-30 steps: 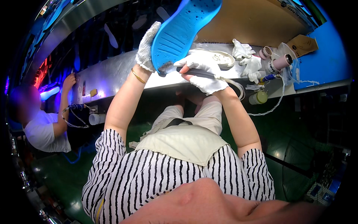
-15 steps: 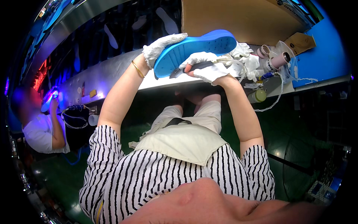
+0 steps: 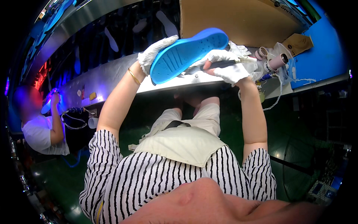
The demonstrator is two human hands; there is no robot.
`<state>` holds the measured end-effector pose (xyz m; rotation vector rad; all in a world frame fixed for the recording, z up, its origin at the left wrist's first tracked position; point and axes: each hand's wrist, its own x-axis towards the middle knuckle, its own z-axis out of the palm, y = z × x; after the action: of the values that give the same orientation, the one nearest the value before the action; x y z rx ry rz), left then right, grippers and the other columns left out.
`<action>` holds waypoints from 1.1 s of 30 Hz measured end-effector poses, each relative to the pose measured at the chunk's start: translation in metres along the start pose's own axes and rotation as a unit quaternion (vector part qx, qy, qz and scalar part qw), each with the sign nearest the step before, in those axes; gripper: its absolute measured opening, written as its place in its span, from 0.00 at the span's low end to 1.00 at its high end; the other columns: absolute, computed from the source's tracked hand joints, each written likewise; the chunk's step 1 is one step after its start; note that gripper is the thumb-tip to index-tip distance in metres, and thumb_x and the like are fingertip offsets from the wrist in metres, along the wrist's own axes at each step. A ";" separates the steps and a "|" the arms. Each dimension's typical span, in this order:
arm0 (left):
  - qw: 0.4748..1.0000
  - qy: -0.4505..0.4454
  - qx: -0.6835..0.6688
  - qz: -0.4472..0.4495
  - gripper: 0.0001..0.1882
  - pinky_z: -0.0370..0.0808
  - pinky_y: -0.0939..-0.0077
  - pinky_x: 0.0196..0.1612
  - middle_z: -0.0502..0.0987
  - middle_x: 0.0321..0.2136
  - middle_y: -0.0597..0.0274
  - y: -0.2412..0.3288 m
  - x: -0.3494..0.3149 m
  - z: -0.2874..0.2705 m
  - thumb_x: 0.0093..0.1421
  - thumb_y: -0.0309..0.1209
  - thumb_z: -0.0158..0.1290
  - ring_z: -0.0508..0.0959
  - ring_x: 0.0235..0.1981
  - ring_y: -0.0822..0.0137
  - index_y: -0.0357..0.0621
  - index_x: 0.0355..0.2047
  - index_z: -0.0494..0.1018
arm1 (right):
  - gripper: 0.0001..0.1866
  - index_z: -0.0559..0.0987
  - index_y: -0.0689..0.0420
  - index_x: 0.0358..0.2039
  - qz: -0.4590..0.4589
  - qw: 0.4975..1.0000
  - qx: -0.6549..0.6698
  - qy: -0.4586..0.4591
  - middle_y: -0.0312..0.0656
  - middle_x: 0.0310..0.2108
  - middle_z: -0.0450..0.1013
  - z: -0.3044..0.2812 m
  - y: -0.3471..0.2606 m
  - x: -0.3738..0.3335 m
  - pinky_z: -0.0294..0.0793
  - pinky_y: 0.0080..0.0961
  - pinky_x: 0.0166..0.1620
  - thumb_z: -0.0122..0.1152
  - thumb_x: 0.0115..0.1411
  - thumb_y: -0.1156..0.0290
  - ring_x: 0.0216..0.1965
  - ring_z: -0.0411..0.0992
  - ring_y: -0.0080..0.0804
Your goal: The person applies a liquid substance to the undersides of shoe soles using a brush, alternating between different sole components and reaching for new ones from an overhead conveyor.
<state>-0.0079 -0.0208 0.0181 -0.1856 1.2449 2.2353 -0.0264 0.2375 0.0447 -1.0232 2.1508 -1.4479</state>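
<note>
My left hand, in a white knit glove, grips the far left edge of a blue shoe sole. The sole is tilted above the bench edge, its grooved and dotted face toward me. My right hand wears a white glove with some fingertips bare. It is closed around a slim dark tool, perhaps a brush, held to the right of the sole and apart from it. The tool's working end is hard to make out.
Several white gloves lie behind my right hand, near pink cylindrical containers and a clear plastic bag. A cardboard box stands behind. Several soles lie on the dark conveyor. At left, a co-worker works under purple light.
My right hand has drawn the dark tool rightward, away from the sole. The sole has shifted slightly left and turned so more of its grooved face shows.
</note>
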 end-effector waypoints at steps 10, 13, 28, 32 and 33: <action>0.946 -0.125 -0.252 0.165 0.39 0.73 0.57 0.49 0.70 0.49 0.46 -0.043 0.001 -0.010 0.60 0.59 0.36 0.75 0.46 0.51 0.36 0.56 0.60 | 0.07 0.78 0.58 0.29 -0.071 0.987 0.127 0.072 0.38 0.27 0.75 0.091 -0.011 -0.004 0.72 0.21 0.35 0.66 0.48 0.76 0.30 0.73 0.25; 0.943 -0.080 -0.270 0.176 0.38 0.73 0.59 0.49 0.69 0.50 0.46 -0.054 -0.004 -0.003 0.60 0.58 0.37 0.74 0.47 0.52 0.36 0.57 0.60 | 0.06 0.79 0.59 0.29 0.021 0.977 0.177 0.114 0.37 0.27 0.75 0.074 -0.011 0.006 0.72 0.20 0.34 0.66 0.49 0.74 0.30 0.72 0.23; 0.946 -0.107 -0.243 0.186 0.36 0.73 0.54 0.50 0.72 0.46 0.46 -0.059 -0.015 0.025 0.60 0.56 0.40 0.76 0.44 0.50 0.37 0.56 0.60 | 0.06 0.78 0.60 0.32 -0.105 0.905 0.179 0.372 0.37 0.25 0.75 0.032 0.024 0.057 0.72 0.15 0.33 0.62 0.52 0.79 0.27 0.73 0.20; 0.952 -0.126 -0.214 0.180 0.38 0.73 0.57 0.50 0.70 0.48 0.45 -0.055 -0.015 0.015 0.60 0.58 0.39 0.75 0.46 0.51 0.37 0.57 0.59 | 0.07 0.78 0.60 0.31 -0.137 0.928 0.148 0.314 0.37 0.26 0.75 0.049 0.039 0.056 0.72 0.16 0.35 0.64 0.50 0.81 0.29 0.73 0.20; 0.956 -0.089 -0.210 0.185 0.38 0.73 0.57 0.49 0.71 0.48 0.45 -0.051 -0.017 0.012 0.59 0.58 0.40 0.75 0.45 0.51 0.37 0.57 0.59 | 0.07 0.79 0.60 0.31 -0.112 0.939 0.199 0.259 0.37 0.26 0.75 0.055 0.028 0.046 0.73 0.16 0.35 0.65 0.49 0.81 0.29 0.73 0.20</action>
<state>0.0354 0.0022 -0.0063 0.1002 0.7408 2.7537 -0.0328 0.1740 0.0013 -0.8143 1.9569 -2.3630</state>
